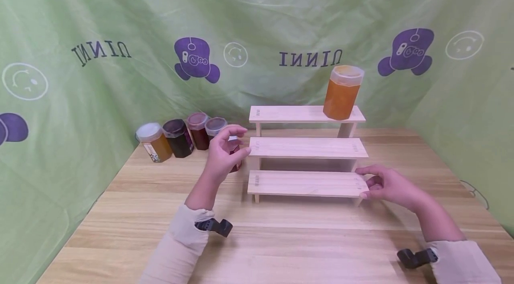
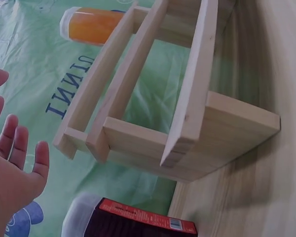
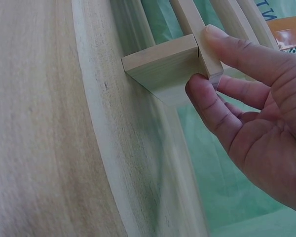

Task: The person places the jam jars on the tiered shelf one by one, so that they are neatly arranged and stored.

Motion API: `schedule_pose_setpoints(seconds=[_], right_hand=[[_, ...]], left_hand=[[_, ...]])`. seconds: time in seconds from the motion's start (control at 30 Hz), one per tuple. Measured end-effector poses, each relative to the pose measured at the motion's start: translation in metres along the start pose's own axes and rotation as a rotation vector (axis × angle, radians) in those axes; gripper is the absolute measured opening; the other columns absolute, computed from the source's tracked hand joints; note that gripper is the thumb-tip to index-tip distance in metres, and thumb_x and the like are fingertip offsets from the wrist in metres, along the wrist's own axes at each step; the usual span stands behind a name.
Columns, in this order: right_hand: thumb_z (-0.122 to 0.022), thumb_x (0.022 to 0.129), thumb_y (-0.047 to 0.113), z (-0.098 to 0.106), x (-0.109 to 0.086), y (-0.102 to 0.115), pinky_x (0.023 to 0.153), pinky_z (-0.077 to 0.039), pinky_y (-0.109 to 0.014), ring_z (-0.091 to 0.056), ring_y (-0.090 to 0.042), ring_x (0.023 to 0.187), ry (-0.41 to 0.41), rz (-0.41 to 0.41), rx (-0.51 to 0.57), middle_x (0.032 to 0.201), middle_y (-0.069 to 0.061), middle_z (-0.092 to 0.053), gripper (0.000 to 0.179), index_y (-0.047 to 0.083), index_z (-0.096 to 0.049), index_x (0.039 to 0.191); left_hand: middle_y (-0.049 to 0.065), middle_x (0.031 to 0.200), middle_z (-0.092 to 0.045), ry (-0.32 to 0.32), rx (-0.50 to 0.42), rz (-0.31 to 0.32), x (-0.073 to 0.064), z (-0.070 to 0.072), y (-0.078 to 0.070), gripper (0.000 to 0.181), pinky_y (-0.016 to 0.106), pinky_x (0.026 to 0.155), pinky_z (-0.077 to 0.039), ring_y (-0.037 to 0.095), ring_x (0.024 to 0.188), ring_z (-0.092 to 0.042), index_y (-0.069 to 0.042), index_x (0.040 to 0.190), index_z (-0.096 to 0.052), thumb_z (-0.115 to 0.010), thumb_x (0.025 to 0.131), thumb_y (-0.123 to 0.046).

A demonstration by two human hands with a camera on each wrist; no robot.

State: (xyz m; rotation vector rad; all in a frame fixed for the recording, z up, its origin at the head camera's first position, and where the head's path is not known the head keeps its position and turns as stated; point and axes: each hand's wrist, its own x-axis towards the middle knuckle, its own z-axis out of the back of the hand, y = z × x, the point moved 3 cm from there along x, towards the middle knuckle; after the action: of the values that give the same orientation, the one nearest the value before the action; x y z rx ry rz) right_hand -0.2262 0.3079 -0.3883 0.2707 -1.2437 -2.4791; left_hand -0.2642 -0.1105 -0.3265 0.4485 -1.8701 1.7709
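Note:
A three-step wooden shelf rack point(image 1: 305, 183) stands on the table. Its lowest board's right end is pinched by my right hand point(image 1: 391, 185); in the right wrist view, the thumb and fingers point(image 3: 207, 96) lie on either side of that board's end. My left hand point(image 1: 222, 154) hovers by the rack's left side, its fingers loosely extended and holding nothing. The left wrist view shows this hand point(image 2: 15, 168) apart from the boards. A jar of orange contents point(image 1: 341, 94) with a whitish lid stands at the right end of the top board.
Several jars stand in a row left of the rack: an amber jar point(image 1: 154, 143), a dark jar point(image 1: 178, 139), a red jar point(image 1: 198, 131) and others partly behind my left hand. A jar with a red label point(image 2: 138, 217) shows below the rack's end. Green printed cloth point(image 1: 257, 20) surrounds the table.

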Motion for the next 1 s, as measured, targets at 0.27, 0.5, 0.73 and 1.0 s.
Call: schedule_pose_setpoints(seconds=[0.27, 0.5, 0.73, 1.0], right_hand=[[-0.081, 0.079, 0.015, -0.001, 0.000, 0.001, 0.072, -0.056, -0.026, -0.063, -0.014, 0.089, 0.001, -0.009, 0.012, 0.102, -0.017, -0.064, 0.070, -0.010, -0.047, 0.134], [-0.081, 0.079, 0.015, 0.000, 0.000, 0.000, 0.070, -0.056, -0.026, -0.062, -0.014, 0.088, -0.001, -0.001, 0.003, 0.102, -0.017, -0.063, 0.069, -0.010, -0.047, 0.134], [-0.080, 0.080, 0.013, -0.002, -0.001, 0.002, 0.072, -0.056, -0.026, -0.064, -0.015, 0.089, 0.012, -0.012, 0.029, 0.100, -0.015, -0.065, 0.070, -0.010, -0.045, 0.135], [-0.080, 0.080, 0.010, -0.002, 0.000, 0.002, 0.071, -0.056, -0.026, -0.062, -0.014, 0.090, 0.001, -0.002, 0.033, 0.110, -0.019, -0.060, 0.068, -0.010, -0.047, 0.135]], left_hand=[[0.013, 0.120, -0.055, -0.029, 0.066, 0.020, -0.008, 0.014, 0.006, 0.042, 0.059, 0.094, -0.046, 0.033, 0.102, -0.056, 0.010, 0.113, -0.060, -0.073, 0.073, 0.013], [0.021, 0.121, -0.052, -0.040, 0.035, 0.024, -0.013, 0.029, 0.013, 0.051, 0.052, 0.092, -0.049, 0.048, 0.103, -0.053, 0.015, 0.120, -0.051, -0.069, 0.073, 0.017], [0.032, 0.128, -0.047, -0.077, 0.070, 0.029, -0.016, 0.042, 0.014, 0.060, 0.050, 0.094, -0.045, 0.046, 0.118, -0.044, 0.010, 0.127, -0.049, -0.073, 0.073, 0.015], [0.026, 0.133, -0.047, -0.103, 0.172, 0.110, -0.018, 0.054, 0.017, 0.069, 0.055, 0.099, -0.043, 0.041, 0.123, -0.045, 0.006, 0.134, -0.050, -0.078, 0.072, 0.013]])
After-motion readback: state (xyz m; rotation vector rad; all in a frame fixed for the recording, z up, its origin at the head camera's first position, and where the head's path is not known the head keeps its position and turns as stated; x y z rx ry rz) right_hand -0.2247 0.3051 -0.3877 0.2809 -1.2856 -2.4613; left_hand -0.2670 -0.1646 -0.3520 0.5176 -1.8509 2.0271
